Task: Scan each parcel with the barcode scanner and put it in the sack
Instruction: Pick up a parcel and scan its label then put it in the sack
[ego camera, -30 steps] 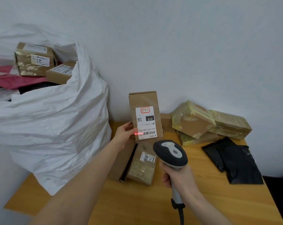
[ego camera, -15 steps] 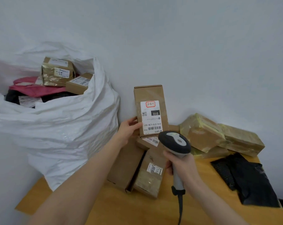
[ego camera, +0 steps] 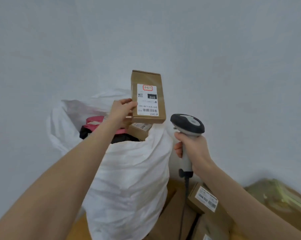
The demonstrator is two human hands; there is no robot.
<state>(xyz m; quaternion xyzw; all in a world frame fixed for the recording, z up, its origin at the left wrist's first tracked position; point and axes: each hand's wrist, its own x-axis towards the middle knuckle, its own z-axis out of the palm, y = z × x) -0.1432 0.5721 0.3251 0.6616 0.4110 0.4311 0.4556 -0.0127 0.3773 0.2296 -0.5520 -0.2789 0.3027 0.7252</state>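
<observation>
Head view shows the white sack [ego camera: 129, 179] standing open at the wooden table's [ego camera: 78, 230] left end, with a pink mailer [ego camera: 94, 120] and a brown box [ego camera: 140, 129] inside. Toward the table's right edge lies a tape-wrapped parcel [ego camera: 276, 193], with a labelled carton [ego camera: 204, 199] nearer the sack. Above the sack's mouth the cardboard parcel [ego camera: 148, 97] stands upright, label toward the camera, held at its left side by the left hand [ego camera: 122, 110]. Beside it, the right hand [ego camera: 194, 148] grips the barcode scanner [ego camera: 187, 123] by the handle.
</observation>
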